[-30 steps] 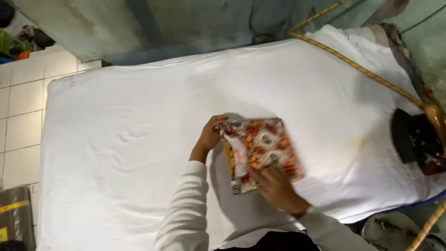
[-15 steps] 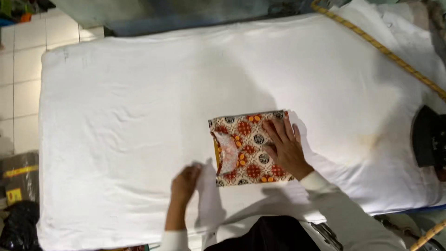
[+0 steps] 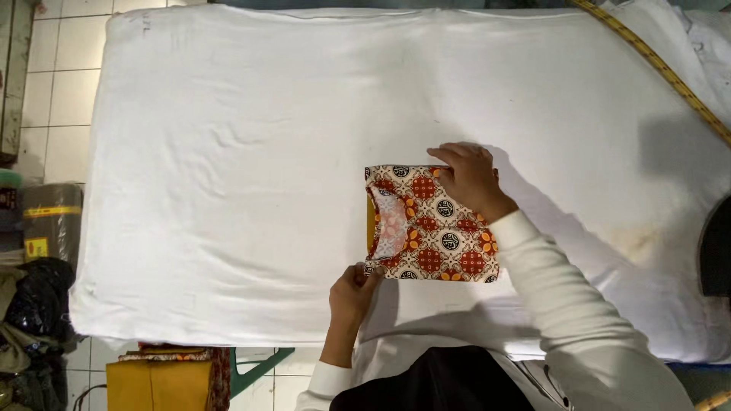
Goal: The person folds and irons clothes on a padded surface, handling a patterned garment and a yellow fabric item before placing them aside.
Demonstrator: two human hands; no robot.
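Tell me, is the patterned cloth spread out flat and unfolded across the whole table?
No, the patterned cloth lies folded into a small square near the white table's front edge.

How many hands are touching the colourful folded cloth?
2. The right hand presses flat on the folded patterned cloth's top edge; the left hand pinches its near left corner. No other hands show.

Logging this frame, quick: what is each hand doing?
Left hand: fingers pinching the near corner of the folded patterned garment.
Right hand: open, pressing flat on it.
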